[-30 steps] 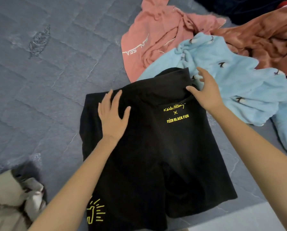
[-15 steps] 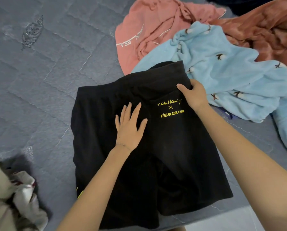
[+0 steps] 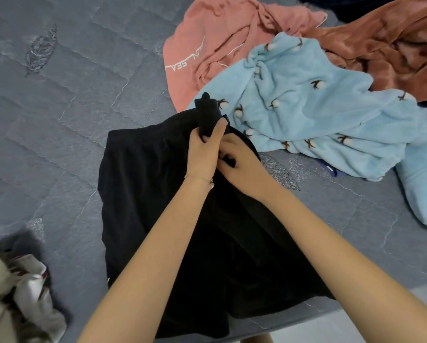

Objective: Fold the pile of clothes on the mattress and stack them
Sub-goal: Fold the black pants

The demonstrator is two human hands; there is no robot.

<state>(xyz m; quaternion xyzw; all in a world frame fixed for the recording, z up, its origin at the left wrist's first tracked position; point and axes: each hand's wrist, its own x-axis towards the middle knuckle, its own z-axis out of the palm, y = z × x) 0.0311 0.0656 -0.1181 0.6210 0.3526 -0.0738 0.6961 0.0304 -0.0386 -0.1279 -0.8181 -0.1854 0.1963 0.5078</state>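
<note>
Black shorts [image 3: 153,201] lie spread on the blue-grey quilted mattress [image 3: 58,120] in front of me. My left hand [image 3: 202,152] grips a bunched piece of the waistband, which sticks up past my fingers. Pressed against it, my right hand [image 3: 242,162] pinches the black fabric at the same spot. The yellow print is hidden under my hands. Behind the shorts lies the pile: a light blue fleece garment [image 3: 319,112] with cotton-boll print, a pink sweatshirt [image 3: 219,45], and a rust-brown velvety garment [image 3: 393,50].
A beige and white garment [image 3: 14,300] is crumpled at the lower left. Something dark lies at the top right corner [image 3: 356,6]. The mattress's near edge runs along the lower right, with pale floor [image 3: 343,328] below it.
Both hands came together at the middle of the waistband. My left hand went from lying flat on the shorts to gripping bunched fabric, and the right side has been drawn inward, hiding the yellow print.
</note>
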